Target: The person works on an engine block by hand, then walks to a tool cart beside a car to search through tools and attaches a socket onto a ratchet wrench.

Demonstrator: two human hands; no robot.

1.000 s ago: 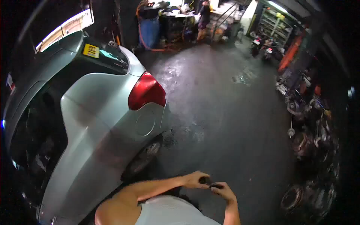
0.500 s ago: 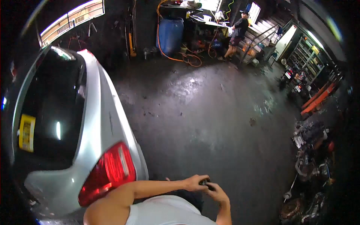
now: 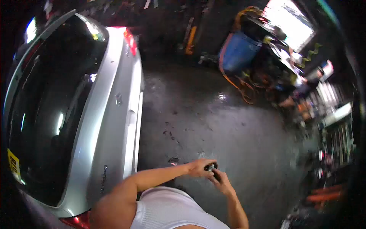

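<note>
In front of my chest my two hands come together on a small dark, roundish part with a shiny metal-looking middle; its exact kind is too small to make out. My left hand is closed around its left side. From the lower right, my right hand grips it with bent fingers. On my left stands the rear of a silver car, close to my left arm, with its dark back window and part of a red tail light showing.
A blue barrel with an orange hose stands at the back. Past a cluttered workbench, a blurred person is near some steps. Orange equipment lies low on the right. The dark floor has shiny, wet-looking patches.
The view has swung left and my body has moved along the car's rear, so barrel and person now appear farther right. Both hands still hold the small part.
</note>
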